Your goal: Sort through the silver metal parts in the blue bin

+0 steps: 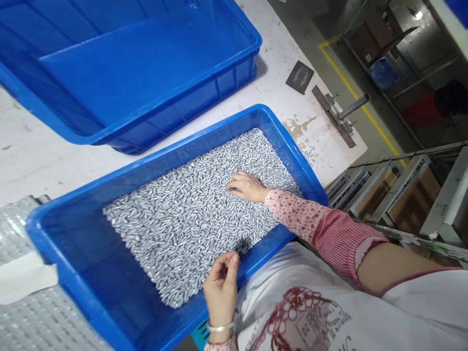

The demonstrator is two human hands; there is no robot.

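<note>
A blue plastic tray (175, 152) on the table holds a flat layer of small silvery metal pieces (183, 219). My right hand (246, 186) reaches in from the right in a pink patterned sleeve and lies on the pieces toward the tray's far right, fingers stretched flat. My left hand (221, 287), with a bracelet on the wrist, hovers at the tray's near rim. Its fingers are curled into a pinch, and whether they hold anything is hidden.
A second blue crate (204, 97), with nothing visible inside, stands behind the tray. On the white table (44, 156) lie a dark square plate (300, 76) and a metal bracket with a handle (340, 114). A silvery textured sheet (32, 317) lies at the left. Racks stand to the right.
</note>
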